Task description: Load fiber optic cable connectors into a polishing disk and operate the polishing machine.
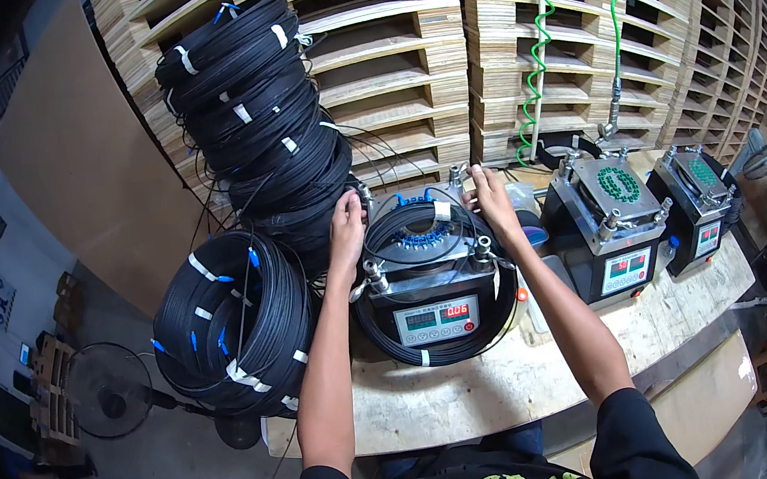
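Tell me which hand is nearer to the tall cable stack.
Left. The left hand is beside the cable stack; the right hand is farther, across the leftmost machine.

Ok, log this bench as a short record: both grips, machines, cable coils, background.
Left grip: at the middle machine's far left corner; hold unclear
Right grip: at its far right corner; hold unclear
Middle machine: lit front display, between the forearms
Draped cable coil: black, looping below the front panel
Other machines: two to the right, nearer one and farther one, green rings on top
Coil stack: tall, black, white wraps, behind left
Bench: pale top
Background: wooden pallets, green coiled hoses
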`<state>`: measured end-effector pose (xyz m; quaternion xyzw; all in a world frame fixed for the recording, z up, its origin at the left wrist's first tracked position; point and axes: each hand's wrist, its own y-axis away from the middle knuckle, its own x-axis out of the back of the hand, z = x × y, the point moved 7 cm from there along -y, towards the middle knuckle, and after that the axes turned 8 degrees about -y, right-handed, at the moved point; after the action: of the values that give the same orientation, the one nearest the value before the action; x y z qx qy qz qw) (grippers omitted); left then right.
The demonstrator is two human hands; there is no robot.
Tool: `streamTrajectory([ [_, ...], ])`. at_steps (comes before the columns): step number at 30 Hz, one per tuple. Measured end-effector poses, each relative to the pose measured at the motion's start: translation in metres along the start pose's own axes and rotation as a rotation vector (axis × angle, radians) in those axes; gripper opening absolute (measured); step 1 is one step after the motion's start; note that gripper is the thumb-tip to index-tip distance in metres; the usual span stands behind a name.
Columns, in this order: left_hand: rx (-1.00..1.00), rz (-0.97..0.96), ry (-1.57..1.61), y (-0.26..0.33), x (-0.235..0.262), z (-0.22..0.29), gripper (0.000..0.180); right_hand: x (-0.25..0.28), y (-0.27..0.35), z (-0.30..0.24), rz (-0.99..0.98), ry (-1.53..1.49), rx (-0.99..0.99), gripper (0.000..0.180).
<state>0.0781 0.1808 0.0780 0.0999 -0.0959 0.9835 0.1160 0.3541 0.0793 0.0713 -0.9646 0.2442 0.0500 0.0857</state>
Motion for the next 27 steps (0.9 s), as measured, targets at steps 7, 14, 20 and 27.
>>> streamTrajectory([
  [7,-0.132,0.016,0.076,0.007,0.004,0.006,0.060,0.000,0.010,-0.022,0.100,0.250,0.185,0.052],
  [14,-0.020,0.014,0.064,0.009,0.009,0.000,0.072,-0.005,0.019,-0.030,0.075,0.108,0.207,0.070],
  [20,0.033,-0.011,0.060,0.013,0.004,0.006,0.072,0.000,0.021,-0.025,0.118,-0.084,0.114,0.062],
  [27,-0.018,-0.037,0.004,0.009,0.000,0.001,0.072,0.007,0.020,-0.025,0.177,0.102,0.138,0.058],
])
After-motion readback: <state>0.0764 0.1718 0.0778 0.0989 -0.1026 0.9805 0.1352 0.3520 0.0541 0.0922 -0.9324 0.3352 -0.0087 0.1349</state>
